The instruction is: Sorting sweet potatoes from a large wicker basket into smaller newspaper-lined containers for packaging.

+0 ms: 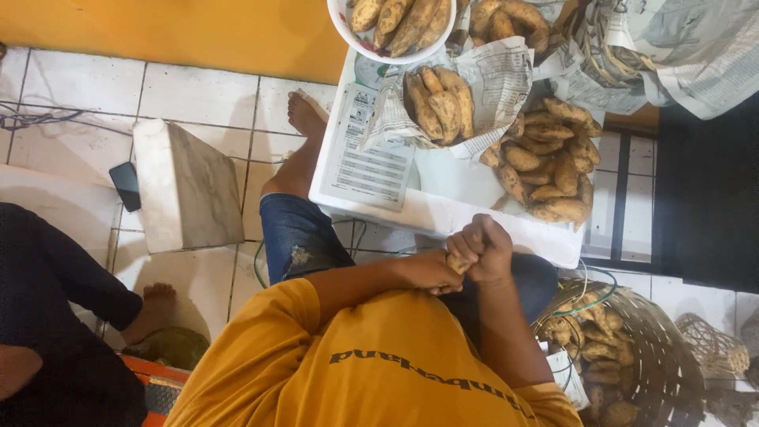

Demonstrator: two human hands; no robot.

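My left hand (427, 273) and my right hand (484, 249) meet in front of my yellow shirt, just below the near edge of a white box (443, 209). Both are closed around a small tan sweet potato (456, 262), of which only a bit shows between the fingers. My right hand is a tight fist above it. On the box lies a loose pile of sweet potatoes (549, 162). More sweet potatoes rest on newspaper (439, 107) and fill a white bowl (393, 24) at the far edge.
A woven basket (632, 356) of sweet potatoes with green wire sits at my lower right. My bare leg and foot (304, 115) stretch along the box's left side. A stone block (188, 186) and a dark phone (126, 183) lie on the tiled floor. Another person in dark clothes (55, 316) sits left.
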